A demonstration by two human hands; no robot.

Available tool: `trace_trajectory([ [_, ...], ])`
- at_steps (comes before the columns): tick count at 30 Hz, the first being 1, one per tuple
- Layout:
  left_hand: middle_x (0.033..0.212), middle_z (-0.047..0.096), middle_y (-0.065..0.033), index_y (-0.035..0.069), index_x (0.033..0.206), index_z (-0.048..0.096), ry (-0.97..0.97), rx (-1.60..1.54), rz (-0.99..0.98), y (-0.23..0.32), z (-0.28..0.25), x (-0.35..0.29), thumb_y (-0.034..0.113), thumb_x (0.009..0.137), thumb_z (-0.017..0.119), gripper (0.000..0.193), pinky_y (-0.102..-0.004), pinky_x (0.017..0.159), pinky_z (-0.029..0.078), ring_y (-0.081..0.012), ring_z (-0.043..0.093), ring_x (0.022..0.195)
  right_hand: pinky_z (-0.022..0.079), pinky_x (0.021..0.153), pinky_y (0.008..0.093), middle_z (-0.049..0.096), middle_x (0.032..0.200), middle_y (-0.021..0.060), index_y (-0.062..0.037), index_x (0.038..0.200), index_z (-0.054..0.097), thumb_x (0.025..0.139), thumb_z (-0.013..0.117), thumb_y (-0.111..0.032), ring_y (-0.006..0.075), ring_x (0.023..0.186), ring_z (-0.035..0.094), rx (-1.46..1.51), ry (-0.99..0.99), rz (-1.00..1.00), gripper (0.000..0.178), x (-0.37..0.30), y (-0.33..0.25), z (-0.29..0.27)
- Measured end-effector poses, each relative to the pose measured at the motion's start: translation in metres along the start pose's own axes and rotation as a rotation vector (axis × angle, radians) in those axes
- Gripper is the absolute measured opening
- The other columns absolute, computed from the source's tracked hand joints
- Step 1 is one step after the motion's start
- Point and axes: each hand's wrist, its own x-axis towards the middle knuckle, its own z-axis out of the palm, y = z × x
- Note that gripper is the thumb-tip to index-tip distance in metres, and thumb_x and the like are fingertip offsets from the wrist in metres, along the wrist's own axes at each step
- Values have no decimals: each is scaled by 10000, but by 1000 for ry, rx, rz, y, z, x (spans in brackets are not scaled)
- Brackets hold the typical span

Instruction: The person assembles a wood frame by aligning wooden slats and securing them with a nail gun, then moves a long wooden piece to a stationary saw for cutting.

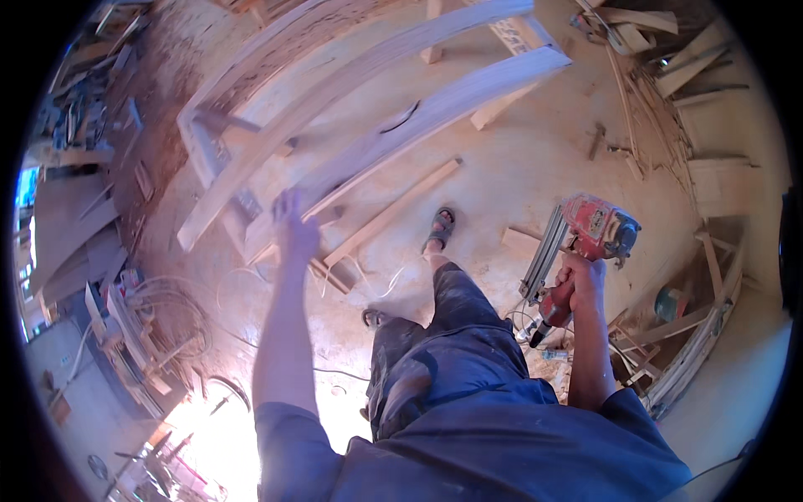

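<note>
My right hand [583, 279] grips the handle of a red nail gun [590, 230], held out to my right with its long metal magazine [542, 255] pointing down and left. My left hand [293, 226] reaches forward with fingers spread, right at the near end of a long curved wooden plank [401, 125]. I cannot tell whether it touches the wood. Two such curved planks lie side by side on a wooden frame [205, 138]. My leg in dark trousers and a sandalled foot [439, 227] step forward between the hands.
A loose wooden strip [393, 211] lies on the dusty floor under the planks. Offcuts and boards [669, 75] pile up at the far right. More curved wood pieces [694, 343] stand at my right. Coiled cable and scrap wood [159, 322] lie at the left.
</note>
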Motion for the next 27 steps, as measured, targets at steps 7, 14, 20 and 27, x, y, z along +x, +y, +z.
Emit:
trace_trajectory([
  [7, 1396, 564, -193, 74, 1389, 550, -211, -369, -97, 45, 2, -221, 184, 850, 698, 569, -466, 1102, 426, -398, 523, 1297, 461, 506, 370, 506, 601, 52, -46, 773, 570, 786, 670, -40, 183, 486, 514, 122, -198, -113, 101, -65, 43, 31],
  [14, 1317, 646, -214, 33, 1404, 563, -514, -267, -923, 67, -60, -553, 262, 876, 671, 585, -438, 1071, 453, -361, 601, 1243, 435, 473, 340, 522, 605, 41, -6, 893, 640, 778, 686, -40, 167, 464, 507, 4, -484, -211, 128, -102, 37, -18],
  [20, 1002, 723, -270, -126, 1316, 556, -148, -232, -1269, 72, -73, -681, 209, 825, 648, 601, -464, 829, 565, -396, 709, 939, 349, 402, 304, 514, 495, 36, -53, 567, 525, 719, 661, 9, 143, 395, 484, -143, -644, -284, 213, -143, 49, 36],
  [27, 797, 718, -191, -119, 1252, 619, 18, -441, -1229, 232, 91, -721, 159, 815, 671, 521, -356, 663, 537, -224, 682, 714, 353, 418, 310, 524, 503, 40, -53, 576, 567, 755, 657, -32, 141, 403, 479, -384, -786, -303, 202, -92, 41, 2],
])
